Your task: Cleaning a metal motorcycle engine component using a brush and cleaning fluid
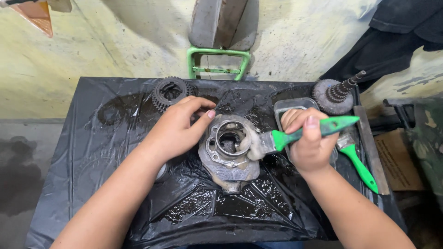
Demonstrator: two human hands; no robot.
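The person's left hand (177, 129) steadies the grey metal housing (228, 154) lying at the middle of the wet black plastic sheet (115, 152), fingers clasped on its rim, while the right hand (309, 140) grips a green-handled brush (295, 134) tightly, bristles pressed into the housing's round opening.

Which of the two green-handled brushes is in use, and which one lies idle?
The brush gripped by the right hand is in use, its bristles on the metal housing. The other brush lies untouched on the black sheet, right of that hand.
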